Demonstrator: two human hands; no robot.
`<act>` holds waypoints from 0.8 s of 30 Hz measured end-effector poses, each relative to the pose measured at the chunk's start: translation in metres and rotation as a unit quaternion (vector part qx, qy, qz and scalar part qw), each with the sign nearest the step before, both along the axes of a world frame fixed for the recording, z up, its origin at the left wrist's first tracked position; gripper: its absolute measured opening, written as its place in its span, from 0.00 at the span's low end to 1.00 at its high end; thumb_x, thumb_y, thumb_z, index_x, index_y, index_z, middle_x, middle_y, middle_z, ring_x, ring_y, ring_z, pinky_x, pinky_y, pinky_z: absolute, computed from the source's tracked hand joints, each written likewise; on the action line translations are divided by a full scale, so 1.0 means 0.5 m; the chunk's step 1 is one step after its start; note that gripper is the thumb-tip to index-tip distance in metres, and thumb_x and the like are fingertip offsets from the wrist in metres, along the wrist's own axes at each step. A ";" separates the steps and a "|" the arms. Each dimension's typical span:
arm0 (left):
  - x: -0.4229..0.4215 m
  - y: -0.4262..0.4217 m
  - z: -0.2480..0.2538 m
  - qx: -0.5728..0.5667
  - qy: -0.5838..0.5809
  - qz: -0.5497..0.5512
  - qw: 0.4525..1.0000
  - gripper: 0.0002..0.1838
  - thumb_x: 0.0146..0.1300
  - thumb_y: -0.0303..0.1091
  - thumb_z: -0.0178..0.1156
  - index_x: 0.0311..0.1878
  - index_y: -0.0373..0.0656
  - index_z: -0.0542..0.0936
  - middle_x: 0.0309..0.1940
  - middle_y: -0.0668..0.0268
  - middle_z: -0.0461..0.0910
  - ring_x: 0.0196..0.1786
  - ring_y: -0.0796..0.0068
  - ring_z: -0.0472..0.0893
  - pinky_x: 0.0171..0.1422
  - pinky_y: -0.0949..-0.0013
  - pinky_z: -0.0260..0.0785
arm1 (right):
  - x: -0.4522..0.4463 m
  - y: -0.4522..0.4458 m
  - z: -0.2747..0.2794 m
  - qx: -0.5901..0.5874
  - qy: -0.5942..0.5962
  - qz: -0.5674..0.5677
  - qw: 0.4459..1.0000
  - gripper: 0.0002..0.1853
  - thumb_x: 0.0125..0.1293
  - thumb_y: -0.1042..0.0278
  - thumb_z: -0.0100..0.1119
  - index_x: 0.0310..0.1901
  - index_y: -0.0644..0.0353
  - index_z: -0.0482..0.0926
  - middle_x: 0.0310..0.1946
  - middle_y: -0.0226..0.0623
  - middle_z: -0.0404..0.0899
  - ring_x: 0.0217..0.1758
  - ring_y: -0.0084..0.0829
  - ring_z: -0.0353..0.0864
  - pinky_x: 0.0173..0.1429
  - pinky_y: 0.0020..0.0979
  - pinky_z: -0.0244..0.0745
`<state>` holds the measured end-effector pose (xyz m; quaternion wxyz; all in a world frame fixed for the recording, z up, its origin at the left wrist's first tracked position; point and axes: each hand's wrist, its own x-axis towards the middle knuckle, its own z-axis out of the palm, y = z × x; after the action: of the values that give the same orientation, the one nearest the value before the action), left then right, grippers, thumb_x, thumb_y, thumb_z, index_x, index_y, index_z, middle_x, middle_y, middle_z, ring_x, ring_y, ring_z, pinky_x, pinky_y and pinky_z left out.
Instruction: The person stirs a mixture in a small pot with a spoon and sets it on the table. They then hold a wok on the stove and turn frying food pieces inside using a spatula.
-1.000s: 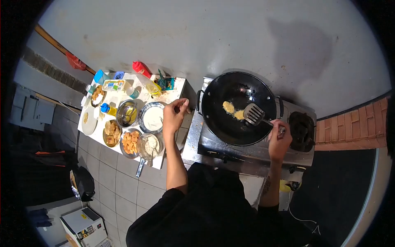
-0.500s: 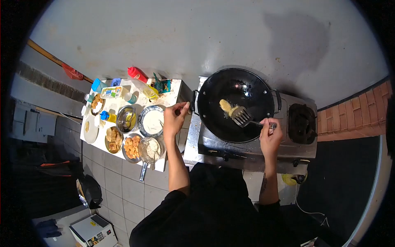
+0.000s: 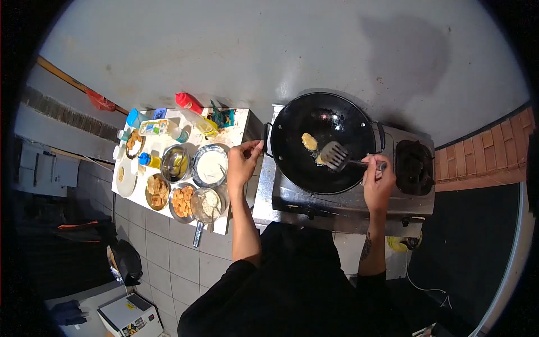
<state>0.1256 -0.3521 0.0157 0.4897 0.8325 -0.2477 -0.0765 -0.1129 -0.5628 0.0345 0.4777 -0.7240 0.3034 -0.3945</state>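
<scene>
My right hand (image 3: 378, 178) is closed around the handle of a slotted metal spatula (image 3: 336, 155), whose head is inside a black wok (image 3: 331, 115). One golden battered piece of food (image 3: 309, 141) lies in the wok, left of the spatula. A second piece shows only as a small edge, mostly hidden under the spatula's head. My left hand (image 3: 243, 164) is at the wok's left side, its thumb and fingertips pinched at the loop handle (image 3: 267, 140). Nearest to that hand on the left is a bowl of white batter (image 3: 211, 167).
The wok stands on a steel gas stove (image 3: 337, 206) with a second burner (image 3: 414, 167) on the right. A white table (image 3: 241, 119) holds a saucepan (image 3: 206, 203), a bowl of orange chunks (image 3: 182, 201), a red squeeze bottle (image 3: 188, 102) and several other containers. A wall (image 3: 224, 50) rises behind.
The spatula and my right hand have moved slightly right, and the spatula now covers most of one piece. The other piece lies apart from it. My left hand remains by the wok handle.
</scene>
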 end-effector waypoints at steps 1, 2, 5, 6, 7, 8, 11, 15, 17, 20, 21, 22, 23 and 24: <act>0.000 0.000 0.000 -0.006 -0.001 -0.004 1.000 0.16 0.66 0.38 0.66 0.44 0.31 0.85 0.22 0.63 0.82 0.26 0.82 0.74 0.33 0.73 0.69 | 0.000 -0.001 0.004 0.000 0.000 0.001 1.000 0.03 0.75 0.74 0.52 0.43 0.63 0.74 0.31 0.27 0.78 0.24 0.12 0.69 0.26 0.19 0.62; 0.000 0.001 -0.001 -0.006 -0.001 -0.003 1.000 0.16 0.66 0.38 0.66 0.44 0.31 0.85 0.22 0.63 0.82 0.26 0.82 0.74 0.33 0.73 0.69 | 0.000 -0.005 0.008 0.002 -0.019 0.004 1.000 0.03 0.75 0.75 0.51 0.43 0.63 0.74 0.32 0.28 0.79 0.23 0.12 0.69 0.25 0.19 0.62; 0.001 0.000 -0.004 0.003 0.001 -0.003 1.000 0.16 0.66 0.38 0.66 0.44 0.31 0.85 0.22 0.62 0.82 0.26 0.82 0.74 0.33 0.72 0.69 | 0.014 -0.011 0.009 -0.008 -0.034 0.006 0.999 0.03 0.75 0.75 0.51 0.44 0.64 0.74 0.35 0.30 0.81 0.22 0.13 0.69 0.24 0.19 0.63; 0.001 0.000 -0.005 0.003 0.002 -0.004 1.000 0.16 0.66 0.38 0.66 0.44 0.31 0.85 0.22 0.62 0.82 0.25 0.82 0.75 0.33 0.72 0.69 | 0.021 -0.011 0.008 -0.020 -0.029 0.006 0.999 0.03 0.75 0.75 0.51 0.44 0.64 0.74 0.36 0.31 0.81 0.22 0.13 0.70 0.24 0.20 0.63; 0.001 -0.001 -0.005 0.002 0.002 -0.005 1.000 0.16 0.66 0.38 0.67 0.44 0.31 0.85 0.22 0.62 0.82 0.25 0.82 0.75 0.33 0.72 0.69 | 0.029 -0.008 0.002 -0.019 -0.030 0.004 0.999 0.03 0.75 0.75 0.51 0.44 0.64 0.74 0.36 0.31 0.81 0.22 0.13 0.70 0.24 0.20 0.63; -0.001 -0.001 -0.002 0.002 0.001 -0.005 1.000 0.16 0.66 0.38 0.67 0.44 0.31 0.85 0.22 0.62 0.82 0.25 0.82 0.75 0.33 0.72 0.69 | 0.039 -0.004 -0.010 -0.007 -0.029 0.004 1.000 0.03 0.75 0.75 0.52 0.44 0.64 0.74 0.36 0.32 0.82 0.22 0.14 0.70 0.24 0.20 0.64; -0.003 -0.002 0.001 0.013 0.004 0.005 1.000 0.17 0.65 0.38 0.67 0.44 0.31 0.85 0.22 0.62 0.82 0.25 0.82 0.74 0.32 0.72 0.69 | 0.061 0.004 -0.028 0.008 -0.026 0.014 1.000 0.03 0.74 0.75 0.52 0.44 0.65 0.73 0.37 0.34 0.82 0.22 0.15 0.72 0.25 0.21 0.66; 0.000 0.002 -0.008 -0.002 -0.010 0.008 1.000 0.16 0.65 0.38 0.67 0.44 0.31 0.85 0.22 0.63 0.82 0.25 0.81 0.75 0.32 0.72 0.69 | 0.078 -0.004 -0.029 -0.019 -0.019 0.042 0.999 0.03 0.74 0.76 0.53 0.45 0.65 0.73 0.39 0.35 0.83 0.24 0.17 0.73 0.27 0.23 0.69; -0.003 0.003 -0.007 0.005 -0.013 0.008 1.000 0.16 0.65 0.38 0.67 0.44 0.31 0.85 0.21 0.63 0.82 0.25 0.81 0.75 0.32 0.72 0.69 | 0.084 -0.013 -0.029 -0.043 -0.020 0.051 0.998 0.03 0.73 0.77 0.53 0.45 0.65 0.73 0.39 0.35 0.83 0.24 0.17 0.73 0.27 0.23 0.69; -0.003 0.002 -0.005 -0.005 0.004 0.012 1.000 0.16 0.65 0.38 0.67 0.45 0.32 0.86 0.21 0.62 0.81 0.25 0.81 0.74 0.32 0.71 0.68 | 0.092 -0.031 -0.033 -0.043 -0.033 0.072 0.996 0.03 0.73 0.78 0.53 0.45 0.65 0.73 0.39 0.35 0.82 0.25 0.18 0.73 0.27 0.23 0.69; -0.001 0.002 -0.007 -0.004 -0.001 0.009 1.000 0.16 0.65 0.38 0.67 0.45 0.32 0.85 0.21 0.62 0.81 0.25 0.81 0.74 0.32 0.72 0.68 | 0.093 -0.038 -0.033 -0.055 -0.015 0.093 0.994 0.03 0.73 0.78 0.53 0.45 0.65 0.73 0.39 0.36 0.82 0.25 0.18 0.73 0.28 0.23 0.69; -0.001 0.004 -0.010 -0.002 -0.005 0.008 1.000 0.16 0.65 0.38 0.67 0.45 0.32 0.85 0.21 0.62 0.81 0.25 0.81 0.73 0.32 0.72 0.68 | 0.094 -0.042 -0.033 -0.066 0.002 0.114 0.991 0.03 0.73 0.79 0.53 0.45 0.65 0.73 0.40 0.36 0.82 0.25 0.19 0.73 0.28 0.23 0.69; 0.001 0.006 -0.012 -0.002 -0.004 0.009 1.000 0.16 0.65 0.38 0.67 0.45 0.32 0.85 0.21 0.62 0.81 0.25 0.81 0.73 0.32 0.72 0.68 | 0.095 -0.045 -0.034 -0.065 0.003 0.116 0.991 0.03 0.73 0.79 0.53 0.45 0.65 0.73 0.40 0.36 0.82 0.25 0.19 0.73 0.28 0.23 0.69; 0.002 0.007 -0.014 -0.001 -0.005 0.005 1.000 0.16 0.65 0.38 0.67 0.45 0.32 0.85 0.21 0.62 0.81 0.25 0.81 0.73 0.32 0.72 0.68 | 0.097 -0.048 -0.034 -0.058 0.003 0.123 0.991 0.03 0.73 0.79 0.52 0.45 0.66 0.73 0.40 0.36 0.82 0.25 0.18 0.73 0.28 0.23 0.68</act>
<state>0.1267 -0.3488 0.0086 0.4898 0.8335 -0.2459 -0.0698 -0.0646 -0.5868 0.0173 0.4791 -0.7832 0.1904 -0.3474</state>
